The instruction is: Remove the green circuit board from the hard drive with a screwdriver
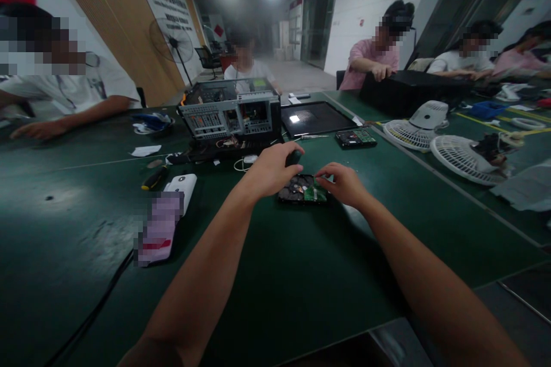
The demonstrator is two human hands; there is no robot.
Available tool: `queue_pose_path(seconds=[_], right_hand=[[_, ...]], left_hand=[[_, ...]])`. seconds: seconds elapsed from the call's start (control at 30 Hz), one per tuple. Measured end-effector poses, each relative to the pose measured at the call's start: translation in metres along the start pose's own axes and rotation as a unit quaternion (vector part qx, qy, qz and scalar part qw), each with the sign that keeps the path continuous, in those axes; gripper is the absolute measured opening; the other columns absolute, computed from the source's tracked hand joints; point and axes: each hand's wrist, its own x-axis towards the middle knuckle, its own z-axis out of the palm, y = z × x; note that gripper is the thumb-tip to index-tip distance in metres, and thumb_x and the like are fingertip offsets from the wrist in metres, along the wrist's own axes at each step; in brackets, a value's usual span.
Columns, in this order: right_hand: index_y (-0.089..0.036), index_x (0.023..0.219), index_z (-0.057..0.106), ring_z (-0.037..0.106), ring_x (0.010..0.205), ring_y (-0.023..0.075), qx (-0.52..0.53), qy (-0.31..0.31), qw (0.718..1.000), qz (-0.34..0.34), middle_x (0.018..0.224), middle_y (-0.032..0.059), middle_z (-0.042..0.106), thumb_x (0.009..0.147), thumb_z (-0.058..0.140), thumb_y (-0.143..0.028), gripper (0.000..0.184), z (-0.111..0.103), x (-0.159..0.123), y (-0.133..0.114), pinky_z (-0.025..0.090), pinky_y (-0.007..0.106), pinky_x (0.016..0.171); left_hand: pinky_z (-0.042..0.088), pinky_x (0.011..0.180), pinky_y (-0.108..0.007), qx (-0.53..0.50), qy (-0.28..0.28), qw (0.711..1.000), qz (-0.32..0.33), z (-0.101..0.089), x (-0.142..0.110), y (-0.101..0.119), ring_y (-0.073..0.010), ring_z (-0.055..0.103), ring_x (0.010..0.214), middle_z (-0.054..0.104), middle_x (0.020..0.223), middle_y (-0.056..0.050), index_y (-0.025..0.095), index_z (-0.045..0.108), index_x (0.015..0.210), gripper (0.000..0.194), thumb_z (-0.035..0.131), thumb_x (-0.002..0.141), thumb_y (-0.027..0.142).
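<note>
A hard drive (297,192) lies flat on the green table, underside up, with a green circuit board (315,192) on its right part. My left hand (275,167) is closed around the dark handle of a screwdriver (295,157), just above the drive's far left side. The screwdriver's tip cannot be made out. At the drive's right edge, my right hand (342,183) has thumb and forefinger pinched together by the board's corner. Whatever sits between those fingertips is too small to tell.
An opened computer case (230,114) stands beyond my hands, beside a black side panel (318,117). A second hard drive (356,138) lies to the right. Leftward are a phone (166,223) and a yellow-black screwdriver (154,178). Fan parts (462,155) lie right. Several people sit around.
</note>
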Motion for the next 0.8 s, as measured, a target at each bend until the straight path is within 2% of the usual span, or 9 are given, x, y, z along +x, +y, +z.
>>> queue_pose_path(seconds=[0.2, 0.4, 0.63, 0.8], right_hand=[[-0.021, 0.092, 0.074, 0.059, 0.095, 0.0228, -0.01, -0.02, 0.998, -0.052, 0.099, 0.0088, 0.066, 0.086, 0.07, -0.027, 0.009, 0.026, 0.0, -0.024, 0.046, 0.035, 0.085], [-0.018, 0.086, 0.073, 0.057, 0.093, 0.0236, -0.038, 0.004, 0.998, -0.049, 0.095, 0.0091, 0.065, 0.084, 0.071, -0.025, 0.007, 0.04, 0.0, -0.027, 0.045, 0.037, 0.086], [-0.018, 0.083, 0.069, 0.059, 0.091, 0.022, -0.031, 0.004, 0.998, -0.045, 0.094, 0.0083, 0.067, 0.083, 0.068, -0.021, 0.003, 0.037, 0.002, -0.031, 0.044, 0.034, 0.084], [-0.02, 0.085, 0.067, 0.06, 0.075, 0.0168, -0.008, -0.015, 0.999, 0.037, 0.083, 0.0032, 0.069, 0.084, 0.066, -0.024, 0.004, 0.023, -0.001, -0.033, 0.04, 0.027, 0.069]], left_hand=[[0.048, 0.092, -0.035, 0.001, 0.007, 1.0, -0.001, -0.002, 0.0, 0.001, -0.0209, 0.063, 0.098, 0.07, 0.113, -0.006, 0.023, 0.065, 0.121, 0.034, 0.064, 0.088, 0.026], [0.048, 0.089, -0.036, 0.001, 0.016, 1.0, 0.003, -0.003, 0.0, 0.001, -0.0207, 0.063, 0.093, 0.071, 0.107, -0.006, 0.022, 0.066, 0.119, 0.032, 0.065, 0.087, 0.025], [0.048, 0.091, -0.037, 0.002, 0.012, 1.0, 0.01, -0.001, 0.001, -0.001, -0.0211, 0.063, 0.095, 0.07, 0.108, -0.005, 0.023, 0.065, 0.121, 0.034, 0.065, 0.088, 0.025], [0.048, 0.091, -0.036, 0.002, 0.014, 1.0, 0.002, -0.003, 0.0, 0.0, -0.0213, 0.063, 0.096, 0.07, 0.109, -0.005, 0.023, 0.065, 0.121, 0.033, 0.066, 0.088, 0.025]])
